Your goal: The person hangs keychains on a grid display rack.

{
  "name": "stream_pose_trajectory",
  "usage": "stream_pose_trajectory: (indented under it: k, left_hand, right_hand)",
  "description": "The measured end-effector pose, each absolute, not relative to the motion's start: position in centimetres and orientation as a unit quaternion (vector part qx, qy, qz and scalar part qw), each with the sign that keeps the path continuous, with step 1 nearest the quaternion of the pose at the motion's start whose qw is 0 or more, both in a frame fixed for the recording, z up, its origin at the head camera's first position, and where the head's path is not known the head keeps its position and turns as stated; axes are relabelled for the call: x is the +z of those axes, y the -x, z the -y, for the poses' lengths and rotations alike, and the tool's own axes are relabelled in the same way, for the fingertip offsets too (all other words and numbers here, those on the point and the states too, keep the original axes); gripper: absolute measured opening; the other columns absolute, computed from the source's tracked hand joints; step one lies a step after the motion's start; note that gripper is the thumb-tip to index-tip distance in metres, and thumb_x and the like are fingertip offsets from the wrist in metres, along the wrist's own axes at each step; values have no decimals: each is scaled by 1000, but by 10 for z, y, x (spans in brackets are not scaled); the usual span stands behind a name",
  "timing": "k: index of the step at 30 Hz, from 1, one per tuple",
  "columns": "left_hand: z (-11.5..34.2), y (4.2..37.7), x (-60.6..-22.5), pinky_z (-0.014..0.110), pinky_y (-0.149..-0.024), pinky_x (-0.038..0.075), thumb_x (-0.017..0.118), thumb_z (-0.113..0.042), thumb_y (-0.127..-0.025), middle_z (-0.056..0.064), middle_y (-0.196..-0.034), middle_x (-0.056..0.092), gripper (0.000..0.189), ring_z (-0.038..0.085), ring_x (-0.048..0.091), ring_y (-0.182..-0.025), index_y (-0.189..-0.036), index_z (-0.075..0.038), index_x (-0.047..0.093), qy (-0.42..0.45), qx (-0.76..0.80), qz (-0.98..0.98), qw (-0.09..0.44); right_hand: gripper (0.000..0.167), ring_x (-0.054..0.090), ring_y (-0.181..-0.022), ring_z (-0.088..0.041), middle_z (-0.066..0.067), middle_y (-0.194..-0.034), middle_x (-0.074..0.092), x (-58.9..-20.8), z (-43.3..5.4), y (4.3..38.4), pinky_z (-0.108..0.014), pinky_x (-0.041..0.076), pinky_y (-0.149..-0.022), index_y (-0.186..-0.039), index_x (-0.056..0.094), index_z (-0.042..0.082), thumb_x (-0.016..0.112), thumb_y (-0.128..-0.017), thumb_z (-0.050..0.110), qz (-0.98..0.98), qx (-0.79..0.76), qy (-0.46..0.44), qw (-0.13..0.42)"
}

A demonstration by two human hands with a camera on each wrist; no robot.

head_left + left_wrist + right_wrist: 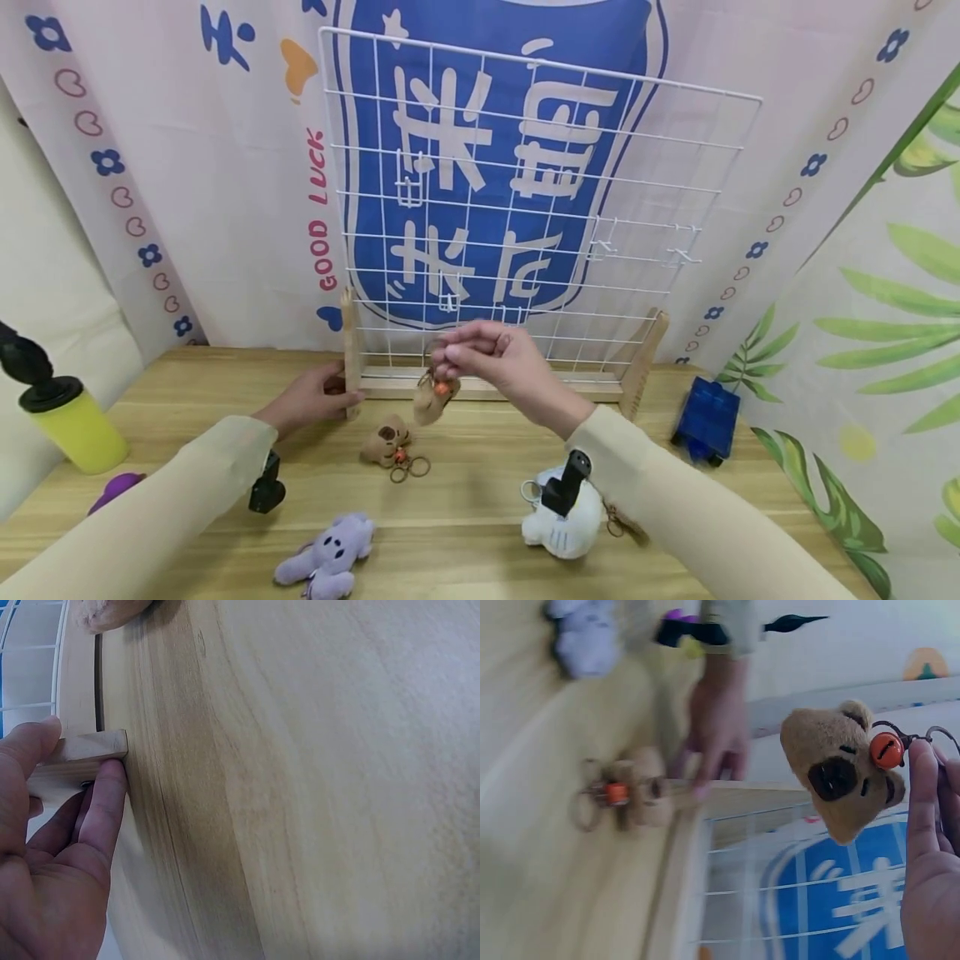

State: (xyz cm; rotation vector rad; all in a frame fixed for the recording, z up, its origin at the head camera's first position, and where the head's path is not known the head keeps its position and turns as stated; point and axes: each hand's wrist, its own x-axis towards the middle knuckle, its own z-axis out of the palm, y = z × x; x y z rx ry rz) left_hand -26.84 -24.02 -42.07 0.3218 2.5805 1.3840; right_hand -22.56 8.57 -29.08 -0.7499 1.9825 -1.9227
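My right hand pinches the metal ring of a brown plush keychain, which hangs in front of the white wire grid rack. In the right wrist view its plush head has a dark muzzle, and an orange bell sits by the ring. My left hand grips the left end of the rack's wooden stand; in the left wrist view thumb and fingers lie on either side of the wood. A second brown plush keychain lies on the table below.
Small white hooks hang on the grid. A purple plush and a white plush lie near the front. A yellow bottle stands at left, and a blue transparent box at right. A patterned curtain hangs behind.
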Motion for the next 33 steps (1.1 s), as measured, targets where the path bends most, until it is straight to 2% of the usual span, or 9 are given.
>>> stream_pose_trajectory:
  k: [3, 17, 23, 33]
  left_hand:
    - [240, 269, -421, 42, -92, 65, 66, -21, -104, 37, -139, 58, 65, 34, 67, -116, -153, 11, 37, -107, 468, -872, 99]
    - [241, 267, -419, 42, -89, 65, 68, -19, -102, 36, -133, 62, 62, 34, 68, -112, -148, 13, 42, -108, 448, -883, 87]
    - [241, 267, -419, 43, -89, 65, 68, -18, -102, 35, -132, 63, 60, 32, 68, -111, -147, 12, 44, -110, 454, -880, 88]
    - [243, 269, -421, 42, -89, 65, 68, -19, -102, 37, -137, 60, 67, 41, 65, -120, -153, 12, 38, -119, 449, -882, 85]
  right_hand:
    - [26, 76, -92, -8, -6, -110, 80, -277, -83, 231, -25, 62, -92, -125, 65, -8, 64, -100, 0, -682, -679, 249, 109]
    - [24, 78, -94, -11, -15, -118, 79, -217, -57, 253, -24, 62, -91, -124, 69, 0, 67, -100, 5, -653, -728, 209, 17]
    - [24, 77, -97, -11, -15, -120, 78, -192, -40, 259, -24, 62, -93, -125, 70, 2, 67, -101, 7, -650, -729, 215, -5]
    - [27, 77, -101, -14, -18, -125, 76, -177, -17, 267, -24, 62, -93, -128, 68, -1, 64, -102, 4, -624, -751, 213, -25]
